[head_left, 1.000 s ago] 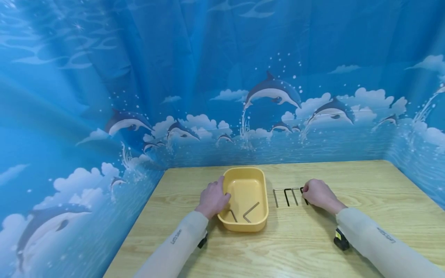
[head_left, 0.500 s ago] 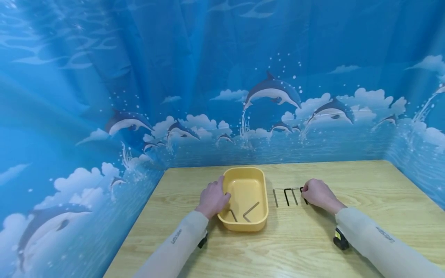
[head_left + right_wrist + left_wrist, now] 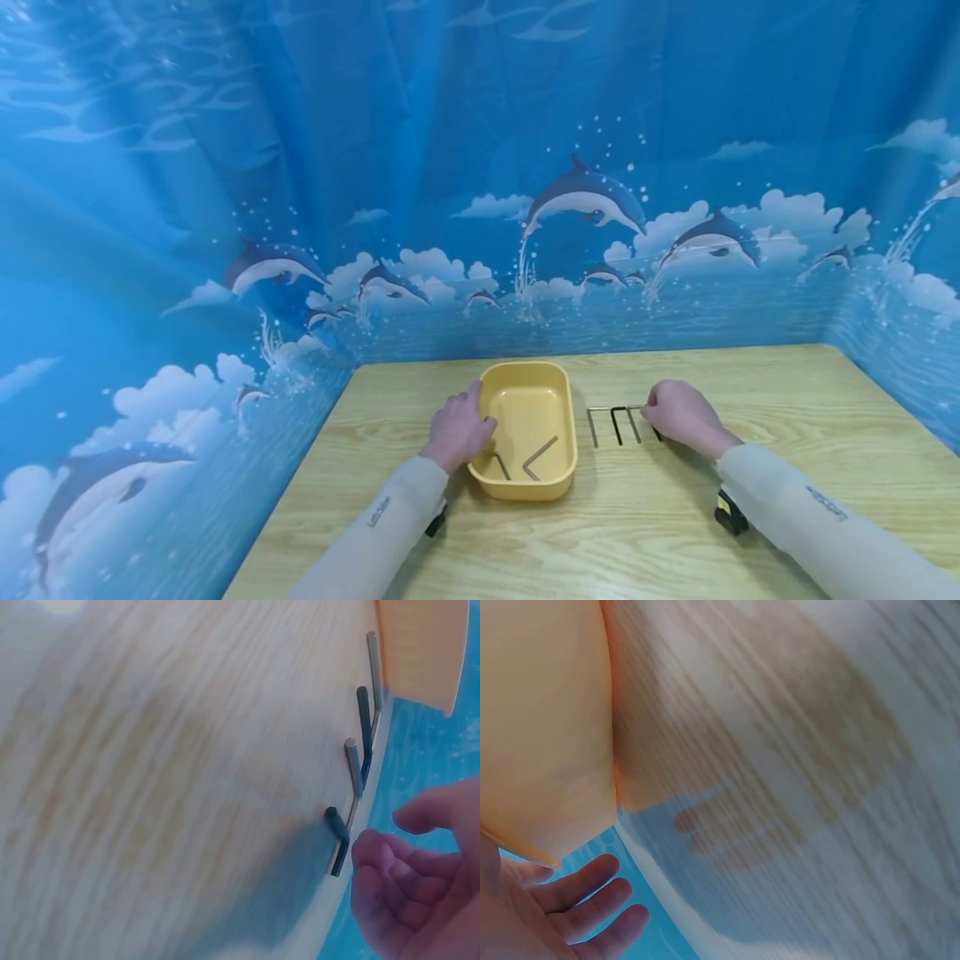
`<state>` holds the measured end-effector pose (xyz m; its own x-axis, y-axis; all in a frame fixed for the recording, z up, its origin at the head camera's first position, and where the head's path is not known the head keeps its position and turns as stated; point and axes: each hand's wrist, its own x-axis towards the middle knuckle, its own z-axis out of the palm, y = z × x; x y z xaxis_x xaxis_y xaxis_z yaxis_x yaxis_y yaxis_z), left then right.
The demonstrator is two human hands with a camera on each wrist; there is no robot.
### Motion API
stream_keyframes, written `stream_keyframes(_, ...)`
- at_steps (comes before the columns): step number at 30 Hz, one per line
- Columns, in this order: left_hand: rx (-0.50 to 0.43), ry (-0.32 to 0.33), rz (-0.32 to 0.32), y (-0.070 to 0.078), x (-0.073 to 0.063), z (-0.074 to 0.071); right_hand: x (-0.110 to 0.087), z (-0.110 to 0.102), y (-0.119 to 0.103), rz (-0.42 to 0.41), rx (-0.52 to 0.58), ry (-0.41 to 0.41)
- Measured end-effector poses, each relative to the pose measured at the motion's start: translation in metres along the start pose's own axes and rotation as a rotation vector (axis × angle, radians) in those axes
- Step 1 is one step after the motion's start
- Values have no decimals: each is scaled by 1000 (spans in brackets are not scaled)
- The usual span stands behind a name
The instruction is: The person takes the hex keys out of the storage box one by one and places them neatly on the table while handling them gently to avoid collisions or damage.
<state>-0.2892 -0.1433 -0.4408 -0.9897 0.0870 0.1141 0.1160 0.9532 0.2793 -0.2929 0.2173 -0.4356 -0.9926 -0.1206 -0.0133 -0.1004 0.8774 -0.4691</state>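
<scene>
My left hand [image 3: 456,429] holds the left rim of a yellow plastic tub [image 3: 564,487], its thumb over the inner side. In the left wrist view several of its fingers [image 3: 585,900] stretch out beneath the tub's wall. L-shaped hex keys lie in a row right of the tub: a silver one [image 3: 593,429], a black one [image 3: 617,427], another silver one [image 3: 634,427] and a black one [image 3: 339,836] at the right end. Over that last key is my right hand [image 3: 684,417], thumb and curled forefinger parted with nothing between them. In the head view it hides the key's bend.
Two more hex keys, one bent wide [image 3: 534,461] and one partly behind the left hand [image 3: 503,467], lie inside the tub. The wood-grain table [image 3: 637,533] ends at a blue dolphin-print curtain [image 3: 450,317] behind and on both sides.
My right hand has shifted slightly left and up, off the end black hex key, and now covers its bend in the head view. The left hand and tub stay put.
</scene>
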Motion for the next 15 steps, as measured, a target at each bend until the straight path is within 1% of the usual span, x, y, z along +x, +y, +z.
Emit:
stream_keyframes(5, 1, -13, -3, 1, -1, -1, 0, 0, -7, -8, -8, 14)
stream_keyframes(10, 4, -18, -5, 1, -1, -2, 0, 0, -14, -44, -28, 29)
stream_keyframes(15, 5, -16, -1, 1, -1, -2, 0, 0, -29, -73, -18, 28)
